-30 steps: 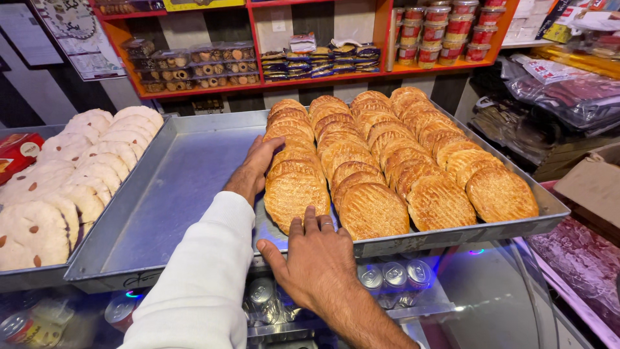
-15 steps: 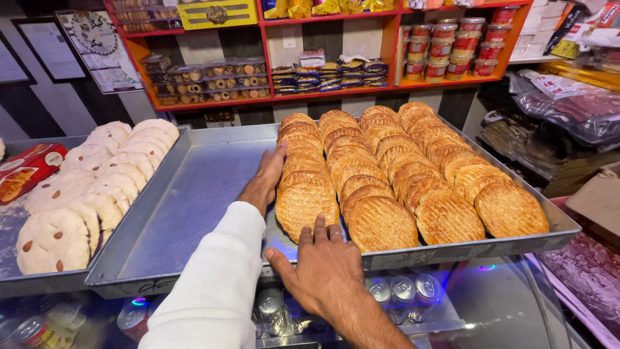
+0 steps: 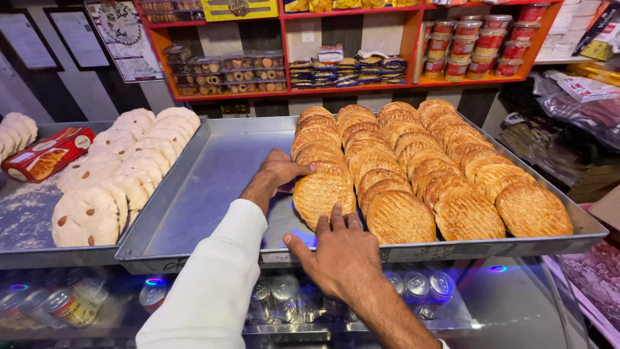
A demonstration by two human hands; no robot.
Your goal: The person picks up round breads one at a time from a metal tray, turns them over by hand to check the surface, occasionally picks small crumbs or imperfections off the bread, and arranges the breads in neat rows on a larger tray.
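ideally, slide evenly: left hand (image 3: 279,171) lies flat against the browned flatbread (image 3: 321,195) row, right hand (image 3: 342,249) spreads open on the metal tray (image 3: 194,194) rim, neither gripping anything.

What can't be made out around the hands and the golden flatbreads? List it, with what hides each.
Head view only:
- Left hand: fingertips tucked against the leftmost row of flatbreads; grip hidden.
- Right hand: palm covers the front rim of the metal tray; contact beneath unseen.
- Flatbreads overlap, so the back ones show only their edges.
- Cans under the glass: blurred by reflections.
- Right forearm: cut off by the bottom edge.
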